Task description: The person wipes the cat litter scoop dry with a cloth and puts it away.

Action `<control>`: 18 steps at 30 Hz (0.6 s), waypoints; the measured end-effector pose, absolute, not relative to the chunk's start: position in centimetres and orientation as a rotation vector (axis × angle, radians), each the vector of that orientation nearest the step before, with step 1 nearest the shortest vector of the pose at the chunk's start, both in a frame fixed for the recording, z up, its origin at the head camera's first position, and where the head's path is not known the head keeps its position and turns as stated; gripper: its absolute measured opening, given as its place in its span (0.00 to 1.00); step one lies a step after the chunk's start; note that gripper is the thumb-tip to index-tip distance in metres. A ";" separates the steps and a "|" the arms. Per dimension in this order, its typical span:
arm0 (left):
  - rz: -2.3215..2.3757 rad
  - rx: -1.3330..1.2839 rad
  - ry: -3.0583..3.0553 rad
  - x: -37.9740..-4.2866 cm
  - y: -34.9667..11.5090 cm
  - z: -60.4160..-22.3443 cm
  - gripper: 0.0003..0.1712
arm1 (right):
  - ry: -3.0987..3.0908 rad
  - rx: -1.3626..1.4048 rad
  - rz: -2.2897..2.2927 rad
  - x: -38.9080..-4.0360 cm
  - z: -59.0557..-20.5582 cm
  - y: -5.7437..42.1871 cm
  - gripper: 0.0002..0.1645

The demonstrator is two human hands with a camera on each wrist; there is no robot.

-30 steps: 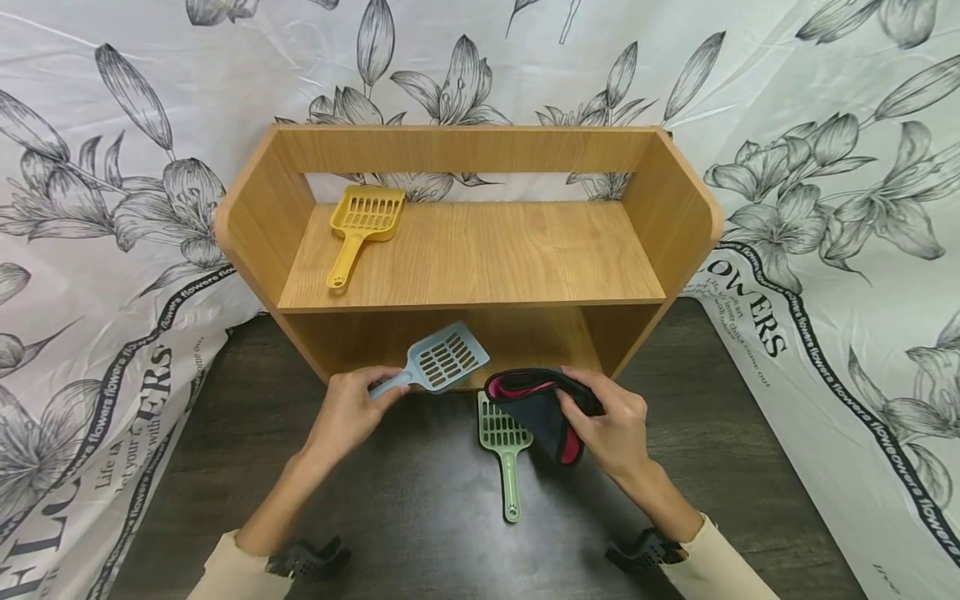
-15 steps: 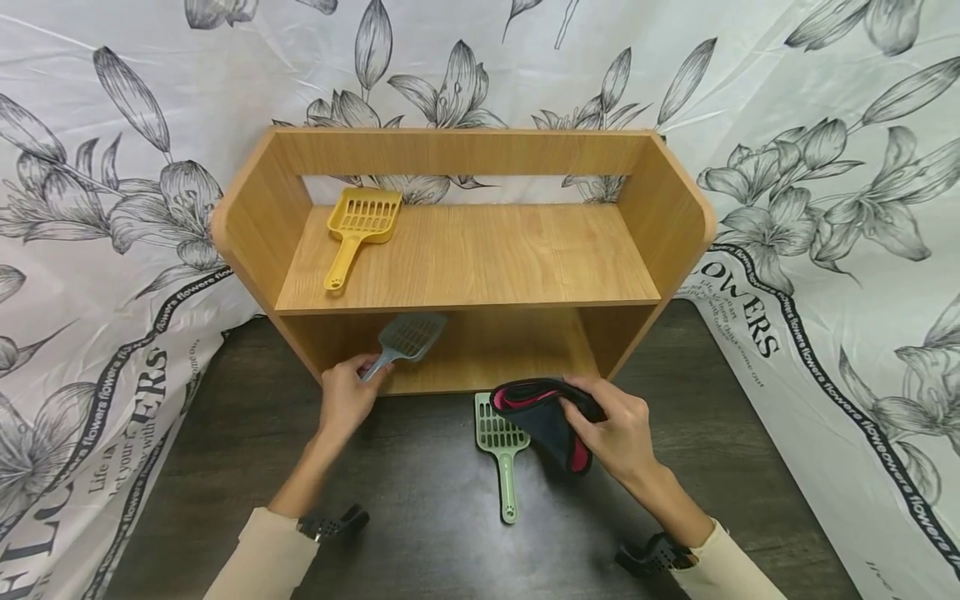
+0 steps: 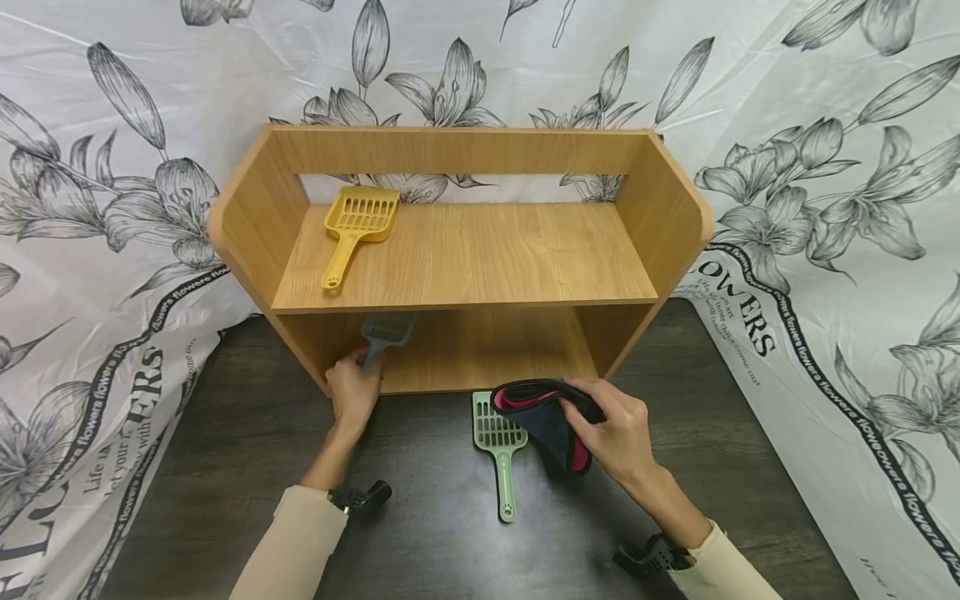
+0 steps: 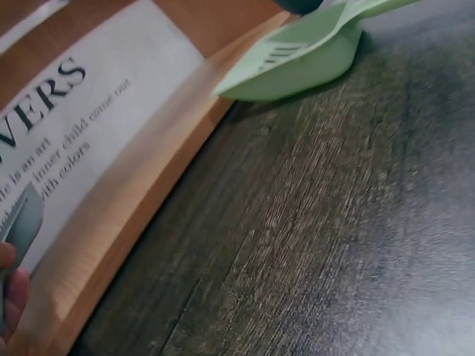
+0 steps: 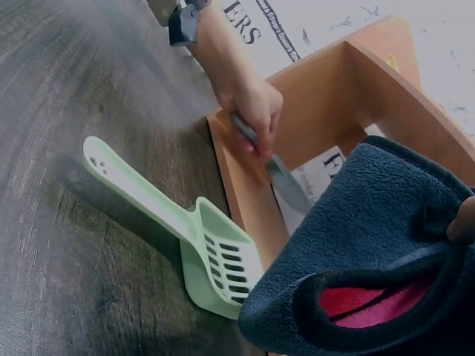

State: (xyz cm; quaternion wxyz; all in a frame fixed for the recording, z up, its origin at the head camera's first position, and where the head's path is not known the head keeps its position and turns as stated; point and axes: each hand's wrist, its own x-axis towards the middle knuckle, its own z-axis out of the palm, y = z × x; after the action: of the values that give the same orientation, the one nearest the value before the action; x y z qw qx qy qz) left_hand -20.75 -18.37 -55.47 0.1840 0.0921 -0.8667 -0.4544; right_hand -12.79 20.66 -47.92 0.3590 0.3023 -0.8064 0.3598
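My left hand (image 3: pixel 354 392) grips the handle of a blue-grey litter scoop (image 3: pixel 387 330), which reaches into the left part of the shelf's lower compartment. In the right wrist view the scoop (image 5: pixel 286 184) slants over the lower board. My right hand (image 3: pixel 617 421) pinches a folded cloth (image 3: pixel 546 433), dark blue outside, pink-red inside, with black edging. The cloth hangs in front of the shelf and overlaps the head of a green litter scoop (image 3: pixel 503 467) in the head view. That green scoop lies on the table, handle towards me.
A two-level wooden shelf unit (image 3: pixel 480 250) stands at the back of the dark table (image 3: pixel 420 500). On its upper board, at the left, lies a yellow litter scoop (image 3: pixel 343 257). Flower-printed white sheeting (image 3: pixel 832 208) hangs behind and along both sides.
My left hand has moved the blue-grey scoop from in front of the shelf into the lower compartment, going deeper and leftward. My right hand and the cloth have shifted only slightly.
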 end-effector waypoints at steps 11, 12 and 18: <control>-1.250 0.413 -2.393 -21.4 -17.8 -57.4 0.25 | -2.063 0.783 0.941 -12.7 -48.4 20.6 0.16; -1.242 0.421 -2.392 -21.4 -17.8 -57.5 0.25 | -2.059 0.787 0.943 -12.7 -48.4 20.6 0.15; -1.197 0.430 -2.364 -22.2 -17.8 -59.1 0.19 | -2.049 0.798 0.948 -12.7 -48.5 20.6 0.14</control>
State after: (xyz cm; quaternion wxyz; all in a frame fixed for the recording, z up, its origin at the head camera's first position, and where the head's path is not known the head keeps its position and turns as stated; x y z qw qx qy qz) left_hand -22.19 -17.82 -59.05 0.2265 0.1560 -0.8578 -0.4341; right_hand -12.74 20.61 -48.55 0.3648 0.3102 -0.7968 0.3686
